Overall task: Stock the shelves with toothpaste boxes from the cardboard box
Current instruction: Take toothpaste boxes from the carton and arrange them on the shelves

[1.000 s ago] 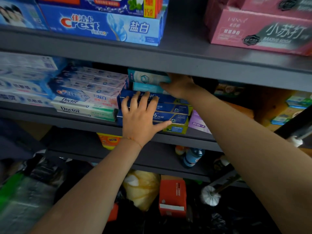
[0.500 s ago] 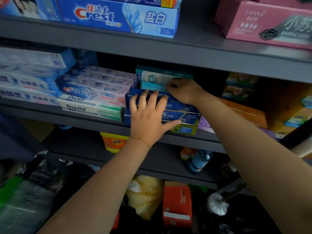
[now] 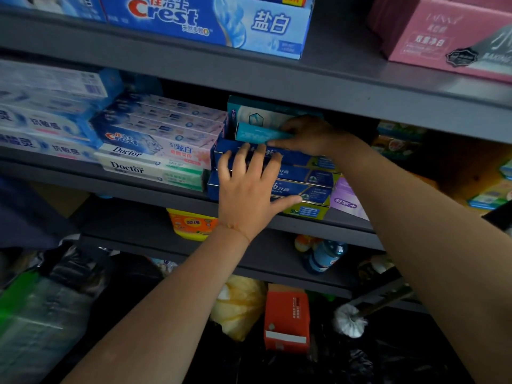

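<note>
On the middle grey shelf [image 3: 144,187] lies a stack of dark blue toothpaste boxes [image 3: 307,176]. My left hand [image 3: 249,187] lies flat against the front of that stack, fingers spread and straight. On top of the stack sits a teal toothpaste box [image 3: 257,133], with a second teal box [image 3: 260,113] behind it. My right hand [image 3: 310,135] holds the front teal box at its right end, fingers along its face. The cardboard box is out of view.
Left of the blue stack lie Crest boxes [image 3: 155,134] and white Doctor boxes [image 3: 149,167]. A large Crest box [image 3: 210,20] and pink boxes [image 3: 448,37] stand on the shelf above. Below are an orange tub [image 3: 191,223], a bottle [image 3: 322,256], a red carton [image 3: 286,320] and a brush [image 3: 350,320].
My right hand has shifted slightly along the teal box and my left hand has stayed pressed on the blue stack. The view has moved closer to the shelf.
</note>
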